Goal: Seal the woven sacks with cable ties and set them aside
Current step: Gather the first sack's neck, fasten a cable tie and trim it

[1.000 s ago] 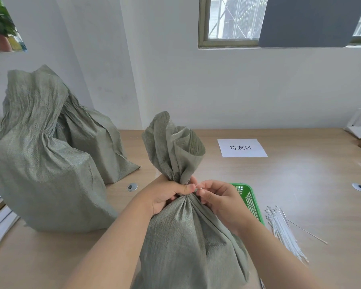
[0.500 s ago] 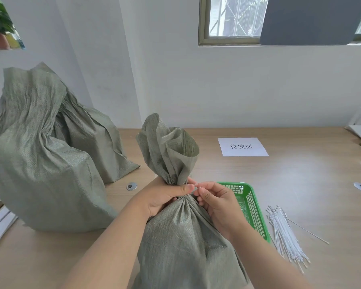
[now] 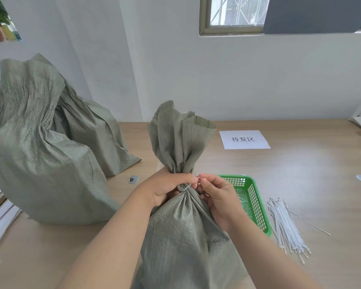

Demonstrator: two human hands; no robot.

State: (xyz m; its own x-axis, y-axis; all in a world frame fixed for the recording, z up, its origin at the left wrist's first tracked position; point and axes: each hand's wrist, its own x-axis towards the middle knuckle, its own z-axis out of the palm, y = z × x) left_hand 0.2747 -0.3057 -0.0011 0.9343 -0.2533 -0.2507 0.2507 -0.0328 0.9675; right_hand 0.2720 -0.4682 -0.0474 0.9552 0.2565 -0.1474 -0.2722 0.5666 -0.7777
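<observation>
Woven sack (image 3: 186, 236) stands at the middle of the desk's (image 3: 300, 174) near edge, its mouth gathered into a neck with the loose top flaring above. The left hand (image 3: 165, 186) has its fingers (image 3: 188, 179) curled round that neck, gripping it. The right hand (image 3: 219, 197) pinches the end of a cable tie (image 3: 186, 187) that loops round the neck just below the left thumb.

The step in hand looks like threading or cinching the tie. To do it well, keep the bunched fabric squeezed tight so no fold slips out of the loop. Pull the tail straight away from the head, and seat the loop low on the neck, under the flare.

A green basket (image 3: 256, 203) sits just to the right of the sack. A few thin pale strips lie in it, too small to tell what they are. Loose spare ties (image 3: 286, 226) lie in a bundle on the desk beside the basket, toward the right edge. Two more sacks (image 3: 40, 153) stand at the left edge with their tops open. Further back is a paper label (image 3: 244, 139).
</observation>
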